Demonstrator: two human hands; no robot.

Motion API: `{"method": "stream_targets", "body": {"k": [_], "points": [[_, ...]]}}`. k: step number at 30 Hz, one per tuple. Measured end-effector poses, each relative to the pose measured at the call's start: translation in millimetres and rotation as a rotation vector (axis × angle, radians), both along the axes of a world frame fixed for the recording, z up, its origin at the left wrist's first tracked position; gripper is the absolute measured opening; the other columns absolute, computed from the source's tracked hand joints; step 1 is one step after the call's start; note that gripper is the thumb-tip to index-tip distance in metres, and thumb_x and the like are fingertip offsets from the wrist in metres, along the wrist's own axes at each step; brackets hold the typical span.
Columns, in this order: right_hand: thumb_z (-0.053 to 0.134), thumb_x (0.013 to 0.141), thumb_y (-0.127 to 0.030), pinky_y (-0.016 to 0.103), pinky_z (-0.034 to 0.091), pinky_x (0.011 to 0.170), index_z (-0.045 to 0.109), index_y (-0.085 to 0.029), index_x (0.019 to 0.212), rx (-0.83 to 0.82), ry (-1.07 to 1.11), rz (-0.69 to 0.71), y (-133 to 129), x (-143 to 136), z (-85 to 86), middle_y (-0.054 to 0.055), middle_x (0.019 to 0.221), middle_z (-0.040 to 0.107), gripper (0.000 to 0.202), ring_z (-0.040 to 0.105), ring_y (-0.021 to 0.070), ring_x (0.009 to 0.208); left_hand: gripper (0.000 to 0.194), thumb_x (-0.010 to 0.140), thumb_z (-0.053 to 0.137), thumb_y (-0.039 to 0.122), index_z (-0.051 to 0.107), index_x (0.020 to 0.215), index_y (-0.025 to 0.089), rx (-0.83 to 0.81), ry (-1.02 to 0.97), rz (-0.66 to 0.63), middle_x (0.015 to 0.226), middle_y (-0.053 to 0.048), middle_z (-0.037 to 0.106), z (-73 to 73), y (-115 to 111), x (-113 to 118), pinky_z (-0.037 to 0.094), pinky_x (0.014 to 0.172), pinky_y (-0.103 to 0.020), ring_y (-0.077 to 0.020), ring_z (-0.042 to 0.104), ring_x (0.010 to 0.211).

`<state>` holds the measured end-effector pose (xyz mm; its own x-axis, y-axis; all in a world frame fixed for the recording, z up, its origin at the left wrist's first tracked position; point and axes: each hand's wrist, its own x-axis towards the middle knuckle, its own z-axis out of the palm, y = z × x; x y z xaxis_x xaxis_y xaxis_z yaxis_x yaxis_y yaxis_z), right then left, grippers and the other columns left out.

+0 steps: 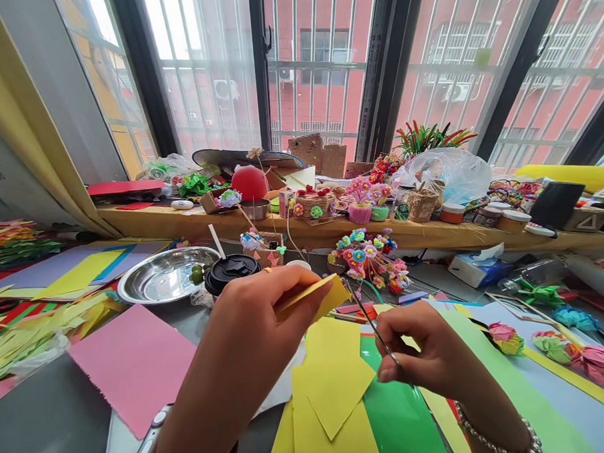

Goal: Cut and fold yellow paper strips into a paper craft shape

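Note:
My left hand point(265, 308) pinches a folded piece of yellow paper point(341, 290) between thumb and fingers, above the middle of the table. In my right hand point(412, 345) is a pair of slim metal scissors point(370, 320); my fingers hide most of the handles. The tips of the scissors meet the right edge of the folded paper. Below both hands, several yellow paper sheets point(333, 385) overlap, partly on a shiny green sheet point(394, 403). A pink paper sheet point(135, 367) lies to the left of my left forearm.
A steel dish point(154, 276) and a black-lidded cup point(231, 273) stand behind my left hand. Crocheted flowers point(366, 257) are beyond the scissors. Paper flowers point(598, 364) lie at right, paper strips point(31, 332) at left. Craft items crowd the windowsill point(302, 236).

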<state>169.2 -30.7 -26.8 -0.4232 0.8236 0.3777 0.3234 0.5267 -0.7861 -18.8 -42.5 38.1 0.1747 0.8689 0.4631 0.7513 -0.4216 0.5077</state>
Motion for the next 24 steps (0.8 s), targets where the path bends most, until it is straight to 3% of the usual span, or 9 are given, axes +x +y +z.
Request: {"method": "stream_targets", "body": {"k": [4, 24], "points": [[0.059, 0.056, -0.06, 0.019, 0.02, 0.035, 0.041, -0.016, 0.045, -0.038, 0.01, 0.022, -0.7, -0.1, 0.8, -0.006, 0.041, 0.033, 0.049, 0.027, 0.0044, 0.038, 0.026, 0.075, 0.045, 0.038, 0.061, 0.066, 0.021, -0.014, -0.002, -0.016, 0.05, 0.005, 0.057, 0.2, -0.2, 0.8, 0.032, 0.042, -0.018, -0.0088, 0.046, 0.043], [0.059, 0.057, -0.061, 0.019, 0.021, 0.036, 0.04, -0.017, 0.045, -0.05, 0.002, 0.048, -0.6, -0.3, 1.5, -0.006, 0.041, 0.035, 0.049, 0.029, 0.0046, 0.038, 0.025, 0.076, 0.045, 0.038, 0.062, 0.069, 0.022, -0.019, 0.018, -0.041, 0.057, 0.004, 0.062, 0.9, 1.4, -1.1, 0.035, 0.044, -0.017, -0.0094, 0.051, 0.048]]}}
